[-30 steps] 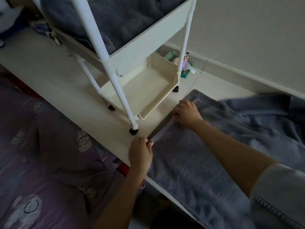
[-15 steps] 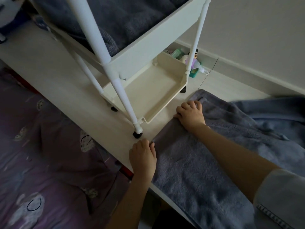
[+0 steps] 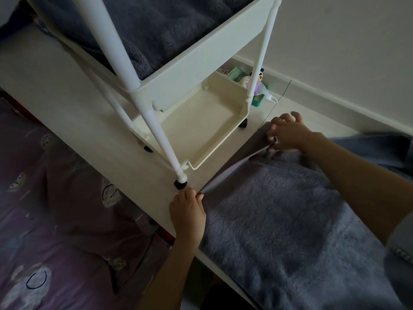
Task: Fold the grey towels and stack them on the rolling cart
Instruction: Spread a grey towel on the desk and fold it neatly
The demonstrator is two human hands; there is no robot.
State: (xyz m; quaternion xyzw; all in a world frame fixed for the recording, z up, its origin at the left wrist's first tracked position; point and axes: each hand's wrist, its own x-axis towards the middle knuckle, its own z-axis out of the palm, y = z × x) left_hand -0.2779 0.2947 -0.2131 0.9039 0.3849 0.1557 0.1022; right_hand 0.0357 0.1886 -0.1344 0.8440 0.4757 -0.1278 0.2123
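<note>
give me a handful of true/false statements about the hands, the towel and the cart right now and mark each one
1. Both hands grip the near edge of the grey towel. True: the left hand and the right hand each pinch an end of that edge.
2. The bottom tray of the rolling cart holds folded towels. False: nothing lies in it.
3. The cart's upper tray already holds grey towel fabric. True.
4. The left hand rests on the cart's post. False: it is on the towel, just below the caster.
5. The towel lies flat along its whole edge. False: the edge is lifted between the hands.
</note>
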